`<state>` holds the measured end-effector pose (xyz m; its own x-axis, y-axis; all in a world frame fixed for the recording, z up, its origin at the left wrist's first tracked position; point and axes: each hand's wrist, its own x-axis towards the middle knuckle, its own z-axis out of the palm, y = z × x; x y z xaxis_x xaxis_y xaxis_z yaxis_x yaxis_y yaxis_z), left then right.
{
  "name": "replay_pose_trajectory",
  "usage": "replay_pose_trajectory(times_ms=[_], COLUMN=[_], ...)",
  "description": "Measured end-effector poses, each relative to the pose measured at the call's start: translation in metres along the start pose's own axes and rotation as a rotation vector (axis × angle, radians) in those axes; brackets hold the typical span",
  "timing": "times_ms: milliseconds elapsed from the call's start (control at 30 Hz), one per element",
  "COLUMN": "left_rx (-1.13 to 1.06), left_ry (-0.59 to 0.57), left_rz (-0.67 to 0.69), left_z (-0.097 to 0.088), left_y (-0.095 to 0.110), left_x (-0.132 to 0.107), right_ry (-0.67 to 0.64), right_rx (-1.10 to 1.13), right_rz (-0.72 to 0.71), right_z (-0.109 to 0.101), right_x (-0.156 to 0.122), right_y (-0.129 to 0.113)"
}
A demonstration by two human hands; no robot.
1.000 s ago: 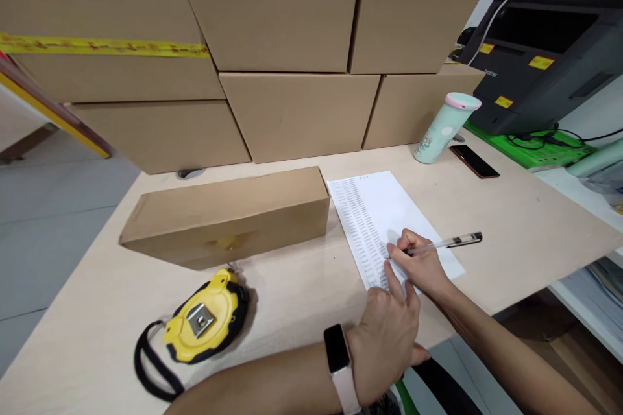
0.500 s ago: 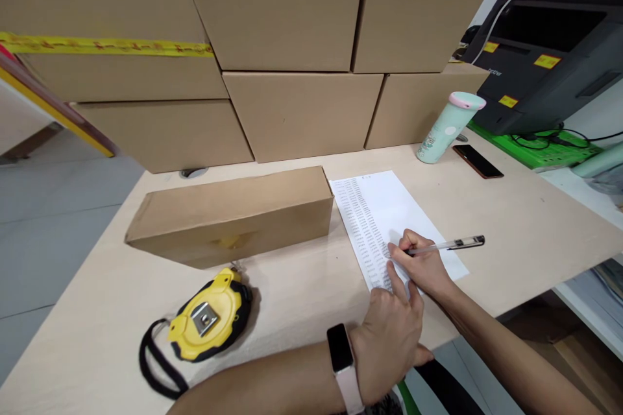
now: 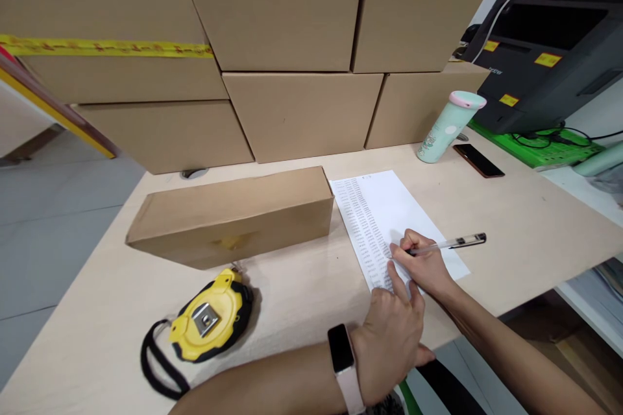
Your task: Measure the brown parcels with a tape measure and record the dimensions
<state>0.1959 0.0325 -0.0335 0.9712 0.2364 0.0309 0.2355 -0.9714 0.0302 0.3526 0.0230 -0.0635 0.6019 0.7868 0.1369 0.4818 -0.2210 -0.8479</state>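
Observation:
A clear-barrelled pen [image 3: 457,243] with a black grip is pinched in my right hand [image 3: 425,264], its tip against a white sheet of paper [image 3: 406,204]. Columns of small handwritten marks run down the sheet's left part. My left hand [image 3: 392,331] rests on the near edge of the paper, index finger stretched toward the pen tip and thumb apart, holding nothing. A smartwatch [image 3: 341,349] with a pink strap is on the left wrist. To the left lie a yellow and black tape measure [image 3: 214,318] and a long cardboard box [image 3: 233,214].
Large cardboard boxes [image 3: 302,117] are stacked along the back of the table [image 3: 302,311]. A mint green tumbler [image 3: 445,130] stands at the back right, beside a phone [image 3: 479,160]. Behind them a black printer [image 3: 540,58] sits on a green surface with cables.
My right hand and the pen have shifted very slightly to the right. My left hand, the paper and the other things stay practically where they were.

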Motion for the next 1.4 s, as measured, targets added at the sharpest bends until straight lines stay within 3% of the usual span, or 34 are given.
replay_pose_trajectory(times_ms=[267,633,1400], left_rx=[0.014,-0.004,0.016], left_ry=[0.028,-0.04,-0.004], left_rz=[0.002,0.019,0.017], left_z=[0.0027,-0.0024,0.0011], left_y=[0.0,-0.0013,-0.0011], left_x=[-0.0007,0.0002,0.0004], right_ry=[-0.002,0.04,0.037], right_rx=[0.003,-0.016,-0.019], right_rz=[0.0,-0.011,0.009], right_z=[0.0,-0.0002,-0.0004], right_x=[-0.0004,0.0003,0.0004], right_y=[0.0023,-0.0001,0.0004])
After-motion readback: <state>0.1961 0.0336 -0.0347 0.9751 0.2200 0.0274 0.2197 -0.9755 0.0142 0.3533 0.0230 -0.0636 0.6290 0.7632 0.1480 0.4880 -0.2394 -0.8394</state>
